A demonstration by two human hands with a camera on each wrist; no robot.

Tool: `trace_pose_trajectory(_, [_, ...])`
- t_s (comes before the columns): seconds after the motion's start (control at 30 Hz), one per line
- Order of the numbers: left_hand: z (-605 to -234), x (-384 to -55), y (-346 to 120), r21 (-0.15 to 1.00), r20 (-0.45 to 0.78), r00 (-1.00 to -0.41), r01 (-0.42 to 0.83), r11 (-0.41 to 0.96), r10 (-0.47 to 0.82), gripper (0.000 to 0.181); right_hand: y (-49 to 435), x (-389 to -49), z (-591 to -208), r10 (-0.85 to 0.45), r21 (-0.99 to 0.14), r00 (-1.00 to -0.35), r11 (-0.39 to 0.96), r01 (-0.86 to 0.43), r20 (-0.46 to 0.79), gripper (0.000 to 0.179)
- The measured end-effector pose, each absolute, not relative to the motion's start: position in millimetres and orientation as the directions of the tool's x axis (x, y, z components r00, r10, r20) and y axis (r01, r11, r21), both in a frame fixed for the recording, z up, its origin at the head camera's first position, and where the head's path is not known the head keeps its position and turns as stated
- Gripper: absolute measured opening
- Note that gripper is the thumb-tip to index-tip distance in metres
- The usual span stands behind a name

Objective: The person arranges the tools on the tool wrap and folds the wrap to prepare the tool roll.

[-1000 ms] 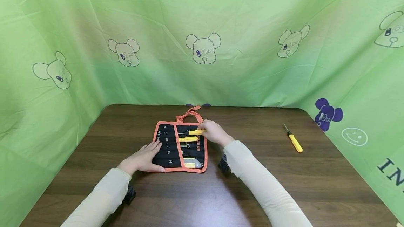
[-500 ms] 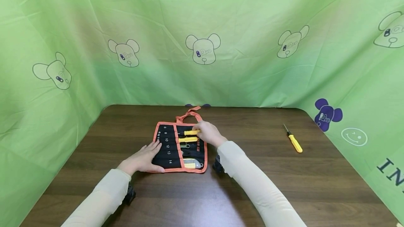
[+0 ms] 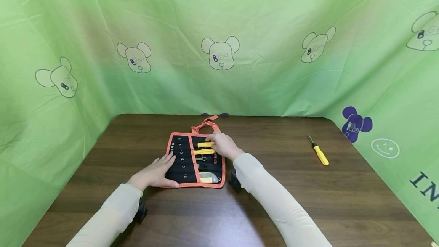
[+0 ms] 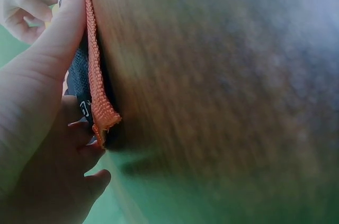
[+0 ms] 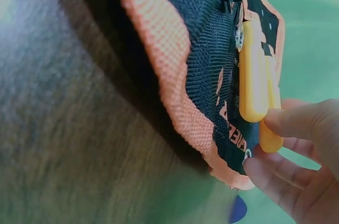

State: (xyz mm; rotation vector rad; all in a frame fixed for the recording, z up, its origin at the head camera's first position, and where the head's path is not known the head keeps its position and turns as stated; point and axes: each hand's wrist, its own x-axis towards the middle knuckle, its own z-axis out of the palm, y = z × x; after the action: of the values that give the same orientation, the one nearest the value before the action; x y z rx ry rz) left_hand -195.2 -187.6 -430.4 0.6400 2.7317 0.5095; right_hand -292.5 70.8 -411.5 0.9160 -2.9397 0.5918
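Observation:
A black tool roll with orange edging [image 3: 195, 163] lies spread on the table, its left half printed with size numbers. My left hand [image 3: 156, 172] rests flat on its left part, fingers straight; in the left wrist view the thumb [image 4: 69, 17] lies along the orange edge. At the roll's far side my right hand [image 3: 224, 145] pinches the yellow handle of a screwdriver [image 3: 204, 145], whose shaft is hidden in a pocket. Right beside it sits a second yellow handle [image 5: 253, 75]. A small wrench [image 3: 201, 159] and a grey-and-yellow utility knife [image 3: 208, 177] fill nearer pockets.
A loose screwdriver with a yellow handle [image 3: 321, 157] lies at the right of the brown table [image 3: 274, 136]. Orange tie straps [image 3: 205, 125] extend beyond the roll's far edge. A green printed curtain [image 3: 219, 90] hangs behind and along both sides.
My right hand has moved left with the screwdriver, whose shaft has slid into the pocket up to the yellow handle. The left hand has stayed in place.

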Motion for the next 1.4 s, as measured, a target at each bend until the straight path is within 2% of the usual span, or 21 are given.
trace_pose_trajectory(0.4, [-430,-196,-188,0.4,-0.196,-0.86,0.369,0.839,0.472,0.103,71,-292,-414,-0.552,-0.352,-0.829,0.76,-0.546,0.094,0.024])
trace_pose_trajectory(1.07, [-431,-197,-188,0.404,-0.184,-0.86,0.375,0.834,0.475,0.102,66,-302,-414,-0.521,-0.456,-0.851,0.776,-0.436,-0.073,0.028])
trace_pose_trajectory(1.4, [-431,-197,-187,0.403,-0.181,-0.862,0.375,0.835,0.474,0.102,60,-301,-415,-0.578,-0.49,-0.814,0.725,-0.484,-0.051,0.026])
